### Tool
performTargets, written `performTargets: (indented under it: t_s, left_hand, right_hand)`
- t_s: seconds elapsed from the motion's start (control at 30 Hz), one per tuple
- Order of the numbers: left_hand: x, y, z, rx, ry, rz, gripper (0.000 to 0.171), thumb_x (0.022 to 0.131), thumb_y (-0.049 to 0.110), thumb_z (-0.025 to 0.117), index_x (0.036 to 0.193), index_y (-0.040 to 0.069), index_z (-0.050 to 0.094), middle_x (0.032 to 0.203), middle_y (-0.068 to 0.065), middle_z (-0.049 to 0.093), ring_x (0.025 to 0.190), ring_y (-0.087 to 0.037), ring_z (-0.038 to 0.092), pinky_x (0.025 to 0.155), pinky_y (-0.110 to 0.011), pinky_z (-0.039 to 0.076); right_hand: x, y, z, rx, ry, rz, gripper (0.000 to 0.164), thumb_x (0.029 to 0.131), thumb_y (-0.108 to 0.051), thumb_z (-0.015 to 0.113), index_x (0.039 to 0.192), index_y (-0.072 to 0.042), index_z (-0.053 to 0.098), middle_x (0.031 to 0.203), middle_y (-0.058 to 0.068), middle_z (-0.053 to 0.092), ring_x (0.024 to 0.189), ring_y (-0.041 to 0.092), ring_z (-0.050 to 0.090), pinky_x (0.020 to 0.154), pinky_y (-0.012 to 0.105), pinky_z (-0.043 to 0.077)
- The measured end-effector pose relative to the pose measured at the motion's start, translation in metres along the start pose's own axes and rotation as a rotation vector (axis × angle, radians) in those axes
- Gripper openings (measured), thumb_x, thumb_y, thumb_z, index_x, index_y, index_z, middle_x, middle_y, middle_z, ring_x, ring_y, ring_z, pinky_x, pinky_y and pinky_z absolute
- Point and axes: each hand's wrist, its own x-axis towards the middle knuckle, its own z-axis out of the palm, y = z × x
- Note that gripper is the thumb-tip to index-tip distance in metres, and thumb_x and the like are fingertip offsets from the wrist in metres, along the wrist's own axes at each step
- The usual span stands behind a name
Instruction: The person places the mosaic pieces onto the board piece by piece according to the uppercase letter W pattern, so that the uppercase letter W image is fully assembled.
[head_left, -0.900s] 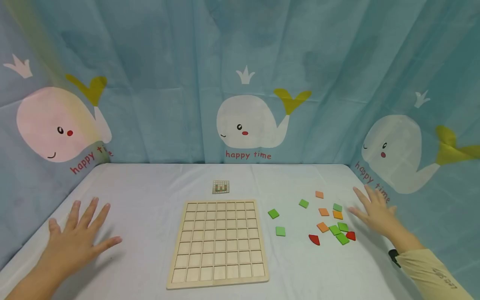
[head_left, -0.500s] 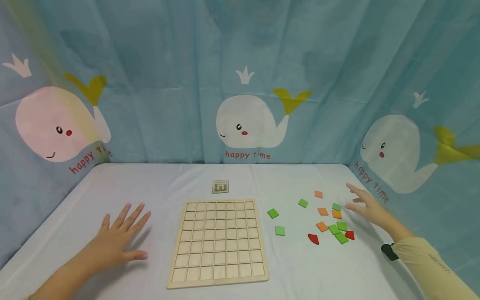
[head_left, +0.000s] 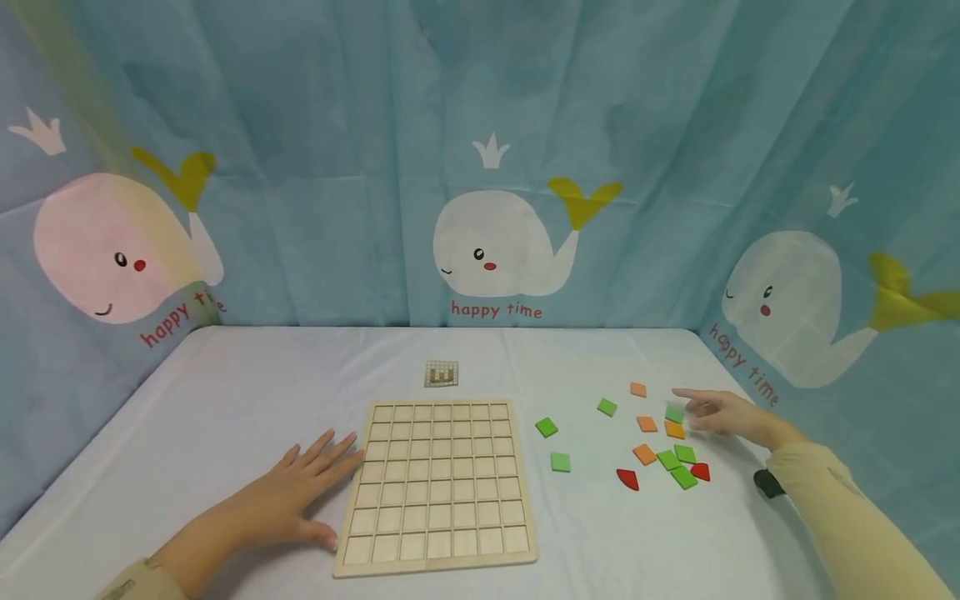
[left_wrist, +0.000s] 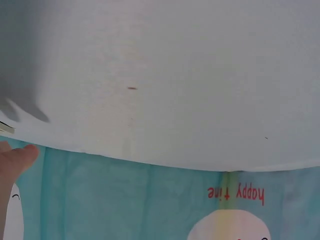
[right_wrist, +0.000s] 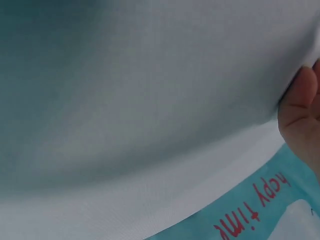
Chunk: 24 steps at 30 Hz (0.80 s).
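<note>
My left hand [head_left: 288, 492] is spread at the left side of a wooden grid board [head_left: 437, 565]. Its fingertips and thumb meet the frame's edge in the head view; whether they press on it I cannot tell. My right hand [head_left: 731, 418] hovers low at the right, index finger extended and the others bent loosely. Just beside its fingers lie a green square tile [head_left: 673, 413] and a yellow-orange tile [head_left: 674, 430]; no tile shows in its grasp. The left wrist view catches only a bit of the left hand [left_wrist: 17, 160], the right wrist view part of the right hand [right_wrist: 300, 107].
A small pattern card [head_left: 442, 373] lies behind the board. Scattered right of it are several green tiles [head_left: 560, 462], orange tiles [head_left: 645, 454], and two red quarter-round pieces [head_left: 627, 479]. A whale-print curtain [head_left: 337, 208] surrounds the white-covered table [head_left: 247, 367].
My left hand has moved right, from over the bare cloth to the board's left edge. My right hand has come down and left toward the tiles, its spread fingers drawing together.
</note>
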Motion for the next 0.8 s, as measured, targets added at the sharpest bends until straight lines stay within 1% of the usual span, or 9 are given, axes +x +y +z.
performTargets:
  t_s: [0.07,0.13,0.17,0.23,0.3,0.43,0.53,0.63,0.8]
  left_hand:
    - [0.003,0.001,0.0,-0.013,-0.024,-0.008,0.099,0.074,0.066,0.064,0.152,0.013,0.035,0.159,-0.01,0.023,0.148,-0.028,-0.002,0.094,-0.079,0.022]
    - [0.007,0.002,0.0,-0.025,-0.045,-0.016,0.098,0.074,0.065,0.065,0.151,0.01,0.037,0.158,-0.013,0.027,0.145,-0.04,0.012,0.095,-0.078,0.023]
    - [0.008,0.003,0.0,-0.029,-0.059,-0.023,0.098,0.074,0.065,0.065,0.15,0.01,0.037,0.157,-0.013,0.027,0.142,-0.044,0.018,0.095,-0.078,0.024]
    - [0.01,0.004,0.0,-0.039,-0.086,-0.036,0.098,0.074,0.065,0.065,0.15,0.01,0.037,0.157,-0.013,0.028,0.137,-0.051,0.024,0.095,-0.077,0.025]
    - [0.012,0.005,0.0,-0.049,-0.111,-0.058,0.099,0.074,0.065,0.065,0.15,0.009,0.037,0.157,-0.014,0.028,0.136,-0.053,0.025,0.095,-0.077,0.025]
    - [0.014,0.008,0.0,-0.057,-0.139,-0.078,0.098,0.075,0.064,0.065,0.151,0.009,0.036,0.157,-0.016,0.027,0.136,-0.054,0.022,0.095,-0.078,0.024]
    - [0.014,0.01,0.001,-0.054,-0.139,-0.078,0.097,0.076,0.064,0.065,0.151,0.01,0.036,0.156,-0.017,0.027,0.136,-0.056,0.021,0.094,-0.079,0.023]
    - [0.014,0.011,0.003,-0.048,-0.135,-0.078,0.097,0.077,0.065,0.064,0.151,0.01,0.035,0.156,-0.017,0.027,0.136,-0.057,0.02,0.093,-0.08,0.023]
    - [0.017,0.01,0.001,-0.072,-0.129,-0.095,0.099,0.076,0.065,0.065,0.151,0.008,0.035,0.157,-0.017,0.025,0.136,-0.056,0.02,0.095,-0.079,0.023]
  right_hand:
    - [0.002,0.0,-0.002,-0.001,-0.02,0.011,0.07,0.092,-0.029,0.068,0.149,-0.004,0.036,0.139,0.037,0.041,0.12,0.048,0.045,0.092,0.06,0.045]
    - [0.003,-0.002,-0.003,0.001,-0.033,0.024,0.07,0.091,-0.029,0.068,0.149,-0.005,0.037,0.139,0.035,0.042,0.119,0.045,0.046,0.092,0.059,0.045]
    - [0.004,-0.003,-0.003,0.004,-0.038,0.033,0.07,0.091,-0.029,0.068,0.149,-0.006,0.038,0.139,0.034,0.042,0.118,0.043,0.047,0.093,0.059,0.044]
    - [0.005,-0.004,-0.004,-0.007,-0.05,0.034,0.069,0.091,-0.027,0.068,0.149,-0.005,0.038,0.137,0.033,0.044,0.116,0.042,0.048,0.091,0.058,0.045]
    - [0.007,-0.006,-0.004,-0.014,-0.056,0.036,0.067,0.091,-0.025,0.068,0.148,-0.005,0.04,0.135,0.032,0.045,0.115,0.041,0.048,0.09,0.057,0.046]
    - [0.011,-0.005,-0.004,-0.036,-0.055,0.055,0.065,0.09,-0.023,0.069,0.146,-0.004,0.043,0.136,0.035,0.044,0.119,0.047,0.045,0.09,0.059,0.045]
    - [0.014,-0.004,-0.003,-0.062,-0.044,0.072,0.063,0.088,-0.02,0.071,0.143,-0.004,0.046,0.137,0.038,0.042,0.118,0.049,0.044,0.088,0.058,0.045]
    - [0.016,-0.005,-0.002,-0.1,-0.023,0.084,0.06,0.086,-0.016,0.072,0.14,-0.004,0.05,0.136,0.039,0.042,0.117,0.049,0.046,0.09,0.058,0.045]
    - [0.018,-0.01,0.002,-0.157,-0.024,0.086,0.053,0.086,-0.01,0.071,0.136,-0.004,0.055,0.137,0.04,0.04,0.123,0.056,0.04,0.096,0.066,0.039]
